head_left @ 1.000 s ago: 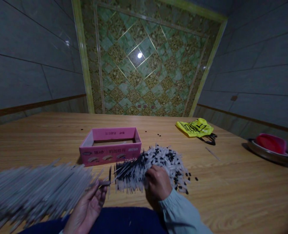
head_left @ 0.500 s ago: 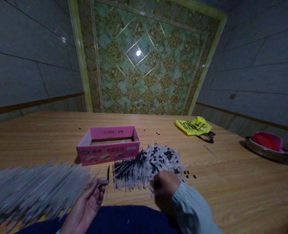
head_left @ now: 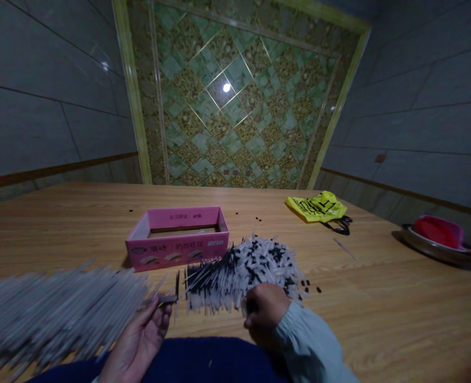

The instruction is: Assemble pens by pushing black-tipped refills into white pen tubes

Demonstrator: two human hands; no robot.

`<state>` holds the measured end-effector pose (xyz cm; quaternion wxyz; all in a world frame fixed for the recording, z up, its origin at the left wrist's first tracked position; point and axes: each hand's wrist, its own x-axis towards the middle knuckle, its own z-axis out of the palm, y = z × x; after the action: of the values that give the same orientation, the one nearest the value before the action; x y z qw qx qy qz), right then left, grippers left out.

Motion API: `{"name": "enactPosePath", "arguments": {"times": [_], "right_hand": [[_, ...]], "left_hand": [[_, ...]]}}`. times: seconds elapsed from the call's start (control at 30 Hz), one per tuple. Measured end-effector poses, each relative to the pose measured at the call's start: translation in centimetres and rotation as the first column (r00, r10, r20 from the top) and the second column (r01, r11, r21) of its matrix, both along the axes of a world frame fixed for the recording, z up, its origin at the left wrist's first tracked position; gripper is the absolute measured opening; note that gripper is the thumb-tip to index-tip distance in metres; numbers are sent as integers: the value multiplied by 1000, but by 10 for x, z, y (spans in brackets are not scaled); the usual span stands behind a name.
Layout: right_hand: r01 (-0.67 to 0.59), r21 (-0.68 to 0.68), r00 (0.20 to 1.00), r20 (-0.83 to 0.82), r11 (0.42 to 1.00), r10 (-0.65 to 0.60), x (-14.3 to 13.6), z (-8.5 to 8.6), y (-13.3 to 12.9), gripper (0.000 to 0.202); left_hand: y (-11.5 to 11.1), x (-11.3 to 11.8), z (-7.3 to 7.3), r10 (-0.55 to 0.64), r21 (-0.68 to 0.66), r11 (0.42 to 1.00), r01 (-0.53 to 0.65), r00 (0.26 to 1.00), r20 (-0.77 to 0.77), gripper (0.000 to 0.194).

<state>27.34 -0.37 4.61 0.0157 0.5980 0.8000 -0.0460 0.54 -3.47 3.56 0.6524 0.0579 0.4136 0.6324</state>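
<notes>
My left hand [head_left: 145, 332] is closed in a pinch around a thin stick with a dark end [head_left: 167, 300], level above the table edge. My right hand [head_left: 267, 308] is curled, knuckles up, with a small whitish translucent piece [head_left: 244, 307] at its fingertips. Just beyond it lies a heap of small translucent and black pieces [head_left: 265, 260]. Left of the heap, thin dark and clear pieces [head_left: 211, 290] lie in a rough row between the hands. Many long, translucent thin tubes [head_left: 59, 308] are spread on the left, beside my left hand.
Behind the pieces stands an open pink box [head_left: 177, 251]. A yellow bag [head_left: 317, 206] with black straps lies at the back right. Further right is a metal pan [head_left: 435, 247] holding a red container [head_left: 438, 231]. Several black bits [head_left: 307, 282] and a thin stick [head_left: 345, 248] lie on the wooden table [head_left: 379, 303].
My right hand has shifted slightly left and a little down, and the whitish piece at its fingertips has moved with it. My left hand has barely moved.
</notes>
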Motion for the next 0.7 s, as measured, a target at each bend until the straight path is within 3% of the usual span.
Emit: {"name": "enactPosePath", "arguments": {"times": [0.13,0.23,0.53,0.7], "right_hand": [[164,189,984,-96,968,-148,5,3,7,17],[242,298,968,-142,923,-208,7,0,14,21],[256,315,966,-107,914,-234,11,-15,20,7],[235,311,957,-240,921,-163,9,-12,16,7]], "left_hand": [[0,0,0,14,-2,1000,-14,1000,4,21],[1,-1,-3,-2,2,1000,2,1000,7,20],[-1,-1,-2,-20,0,1000,20,999,26,21],[-1,-2,-4,-19,12,1000,19,1000,7,21]]}}
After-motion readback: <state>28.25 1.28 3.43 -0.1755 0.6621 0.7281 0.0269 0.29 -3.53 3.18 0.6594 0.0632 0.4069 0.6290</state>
